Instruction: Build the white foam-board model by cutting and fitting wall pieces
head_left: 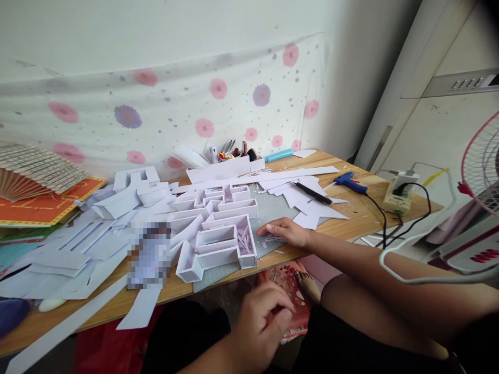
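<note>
Your right hand (284, 232) lies palm down, fingers extended, at the paper slivers (270, 240) on the grey cutting mat (273, 206), beside the white paperboard compartments (219, 257). Left hand (265, 322) curled; can't tell if it pinches anything. Likely best: sweep low, clear of those thin walls.

White shreds (268, 240) on grey mat (273, 208)
</note>
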The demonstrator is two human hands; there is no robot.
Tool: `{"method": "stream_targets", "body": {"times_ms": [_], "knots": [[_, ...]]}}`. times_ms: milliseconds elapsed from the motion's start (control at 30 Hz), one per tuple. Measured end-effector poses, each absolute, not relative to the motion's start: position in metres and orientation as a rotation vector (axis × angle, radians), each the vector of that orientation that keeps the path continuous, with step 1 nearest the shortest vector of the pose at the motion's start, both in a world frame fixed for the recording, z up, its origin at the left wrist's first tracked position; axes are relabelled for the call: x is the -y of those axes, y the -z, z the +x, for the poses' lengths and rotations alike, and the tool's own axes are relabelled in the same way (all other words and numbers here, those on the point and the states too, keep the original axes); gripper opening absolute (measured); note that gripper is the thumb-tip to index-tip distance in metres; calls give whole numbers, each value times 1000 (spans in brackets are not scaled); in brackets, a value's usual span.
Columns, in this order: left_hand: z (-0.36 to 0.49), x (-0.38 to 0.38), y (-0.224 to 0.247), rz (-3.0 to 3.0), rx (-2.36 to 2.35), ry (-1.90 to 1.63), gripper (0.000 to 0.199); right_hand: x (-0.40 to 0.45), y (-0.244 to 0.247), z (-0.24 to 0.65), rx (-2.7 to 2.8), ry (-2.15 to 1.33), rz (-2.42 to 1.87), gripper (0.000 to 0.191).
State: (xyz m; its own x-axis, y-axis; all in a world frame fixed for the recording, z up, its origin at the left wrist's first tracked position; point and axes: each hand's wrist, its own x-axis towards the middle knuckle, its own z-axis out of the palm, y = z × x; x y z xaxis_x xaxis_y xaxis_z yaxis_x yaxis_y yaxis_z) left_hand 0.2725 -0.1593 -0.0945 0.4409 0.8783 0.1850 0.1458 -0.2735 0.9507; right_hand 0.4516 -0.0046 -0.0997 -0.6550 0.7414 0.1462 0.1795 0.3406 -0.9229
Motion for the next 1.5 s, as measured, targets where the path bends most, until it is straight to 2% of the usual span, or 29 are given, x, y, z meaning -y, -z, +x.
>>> {"method": "stream_targets", "body": {"times_ms": [33,133,200,433,733,833,1033,1200,1333,1400,1500], "knots": [[283,158,110,1333,-890,-788,20,6,98,448,2075,-1328,-775,68],[307,137,149,312,-914,-815,27,11,95,444,2129,-1351,-708,67],[314,119,162,212,-883,-861,27,15,95,445,2140,-1377,-687,66],[324,105,159,123,-601,-877,32,32,97,454,2158,-1487,-576,63],[330,110,164,-99,-546,-1015,26,66,89,460,2143,-1565,-489,61],[330,110,160,-109,-552,-965,25,67,83,463,1956,-1613,-561,57],[331,112,153,-96,-574,-929,32,41,81,465,1816,-1432,-832,56],[333,109,157,-89,-616,-994,20,58,90,456,1801,-1697,-741,53],[333,112,158,-96,-644,-1000,18,72,86,457,1774,-1843,-635,50],[333,119,157,-96,-692,-938,19,67,81,461,1727,-1791,-634,49],[332,133,148,-91,-792,-765,27,50,71,471,1602,-1503,-700,45]]}}
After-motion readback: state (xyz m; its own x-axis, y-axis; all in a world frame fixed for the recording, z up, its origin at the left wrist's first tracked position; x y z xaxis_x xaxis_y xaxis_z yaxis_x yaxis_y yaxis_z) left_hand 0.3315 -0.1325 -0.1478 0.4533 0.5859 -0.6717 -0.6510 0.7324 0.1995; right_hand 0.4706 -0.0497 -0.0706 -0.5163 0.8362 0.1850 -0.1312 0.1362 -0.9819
